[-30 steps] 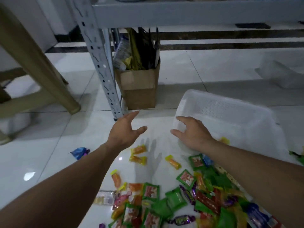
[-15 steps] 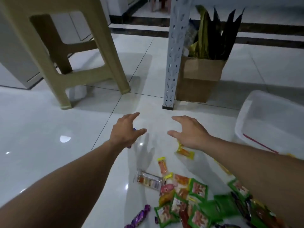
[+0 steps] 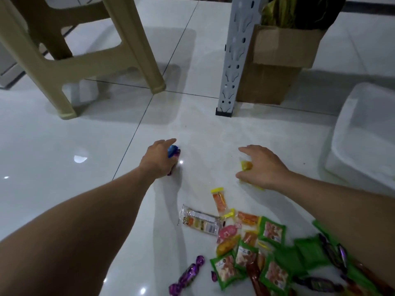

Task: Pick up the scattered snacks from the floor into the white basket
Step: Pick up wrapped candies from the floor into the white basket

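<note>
Glossy white tiled floor (image 3: 64,135), beige stool (image 3: 70,58).
</note>
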Action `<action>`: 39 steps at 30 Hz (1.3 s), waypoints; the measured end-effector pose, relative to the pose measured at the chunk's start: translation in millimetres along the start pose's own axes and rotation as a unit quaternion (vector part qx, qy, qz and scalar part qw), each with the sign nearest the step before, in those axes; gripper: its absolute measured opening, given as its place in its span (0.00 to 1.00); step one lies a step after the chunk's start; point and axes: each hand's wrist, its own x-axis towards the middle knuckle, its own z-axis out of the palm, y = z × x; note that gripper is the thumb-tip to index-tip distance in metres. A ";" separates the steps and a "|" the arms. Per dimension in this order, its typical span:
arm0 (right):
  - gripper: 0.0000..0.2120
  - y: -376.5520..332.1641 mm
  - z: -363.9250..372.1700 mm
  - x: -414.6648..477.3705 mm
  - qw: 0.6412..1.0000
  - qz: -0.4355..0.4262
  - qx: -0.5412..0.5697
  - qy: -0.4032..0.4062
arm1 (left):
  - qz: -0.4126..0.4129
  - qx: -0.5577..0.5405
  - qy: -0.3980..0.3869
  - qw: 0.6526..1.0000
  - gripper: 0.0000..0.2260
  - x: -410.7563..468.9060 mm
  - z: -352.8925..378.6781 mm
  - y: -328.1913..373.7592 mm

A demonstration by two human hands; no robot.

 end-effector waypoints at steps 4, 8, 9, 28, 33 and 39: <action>0.38 19.4 7.4 -0.5 0.999 0.020 -0.016 -0.021 | 0.018 0.024 0.013 0.999 0.21 0.1 10.2 9.6; 0.32 28.7 14.8 -0.6 0.999 0.025 -0.012 -0.030 | 0.021 0.036 0.021 0.999 0.18 2.3 15.9 15.5; 0.31 29.3 16.3 -1.4 0.999 0.027 -0.016 -0.028 | 0.031 0.034 0.026 0.999 0.16 2.2 17.5 16.5; 0.19 17.2 34.8 -31.4 0.999 0.039 -0.013 -0.014 | 0.116 0.036 0.034 0.992 0.07 -27.8 23.1 82.4; 0.18 20.2 34.3 -38.4 1.000 0.026 0.000 -0.003 | 0.126 0.039 0.034 0.991 0.06 -40.1 25.7 99.0; 0.14 28.4 33.7 -43.5 0.999 0.010 0.024 0.023 | 0.144 0.024 0.039 0.988 0.10 -49.7 27.4 112.1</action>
